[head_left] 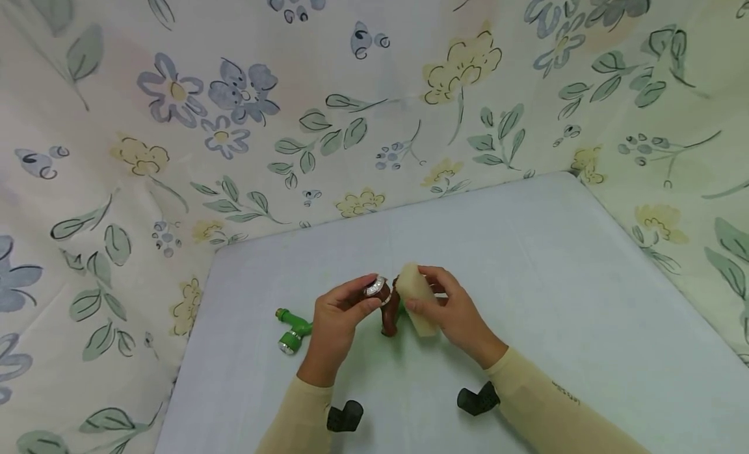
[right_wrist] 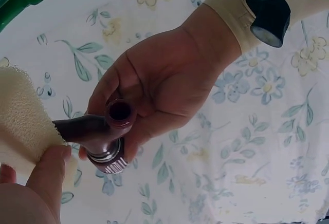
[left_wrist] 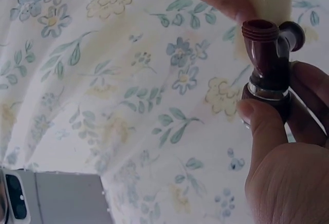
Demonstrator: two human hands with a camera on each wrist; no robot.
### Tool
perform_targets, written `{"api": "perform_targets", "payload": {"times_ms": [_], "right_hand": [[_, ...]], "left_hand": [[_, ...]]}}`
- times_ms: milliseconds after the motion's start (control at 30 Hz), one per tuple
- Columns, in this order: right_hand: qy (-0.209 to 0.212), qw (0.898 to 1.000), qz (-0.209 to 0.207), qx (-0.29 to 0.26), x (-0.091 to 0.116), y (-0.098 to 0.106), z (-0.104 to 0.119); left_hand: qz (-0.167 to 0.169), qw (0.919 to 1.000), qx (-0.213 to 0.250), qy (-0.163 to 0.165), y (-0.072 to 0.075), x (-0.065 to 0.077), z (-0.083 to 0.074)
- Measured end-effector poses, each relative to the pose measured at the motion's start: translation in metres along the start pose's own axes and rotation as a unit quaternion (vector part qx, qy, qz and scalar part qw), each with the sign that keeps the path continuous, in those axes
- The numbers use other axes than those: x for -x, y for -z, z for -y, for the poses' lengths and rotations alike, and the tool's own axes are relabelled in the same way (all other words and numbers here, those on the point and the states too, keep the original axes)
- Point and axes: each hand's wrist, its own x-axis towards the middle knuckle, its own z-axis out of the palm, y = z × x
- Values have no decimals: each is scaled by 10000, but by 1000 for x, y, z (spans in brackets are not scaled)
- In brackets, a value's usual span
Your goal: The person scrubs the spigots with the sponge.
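A dark red-brown tap (head_left: 389, 317) with a silver-ringed knob is up above the table. My left hand (head_left: 338, 317) pinches it by that knob, thumb on one side and fingers on the other. A cream sponge (head_left: 417, 294) is gripped between the thumb and fingers of my right hand (head_left: 459, 311). In the right wrist view the sponge (right_wrist: 23, 113) meets one pipe of the tap (right_wrist: 100, 136) and hides that pipe's end. An open round mouth of the tap (left_wrist: 261, 26) shows in the left wrist view.
A green tap (head_left: 295, 330) lies on the white table (head_left: 497, 246) left of my left hand. Part of another green thing (head_left: 401, 306) shows behind the red-brown tap. Floral cloth (head_left: 380, 129) hangs around the table's back and sides.
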Motion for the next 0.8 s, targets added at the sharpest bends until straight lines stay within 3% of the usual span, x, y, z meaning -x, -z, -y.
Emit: {"api": "perform_targets", "payload": {"times_ms": [167,467,800], "right_hand": [[391,9991,97,103,-1,-4,-9],[997,9933,549,216,12,-13,30],[1400,9872,746,150,17,-18,39]], "left_hand": [[-33,10000,-48,28,1,-1,1],[-261,9996,108,-92,0,-6,2],[-625,9971,418,-125,-2,-8,7]]}}
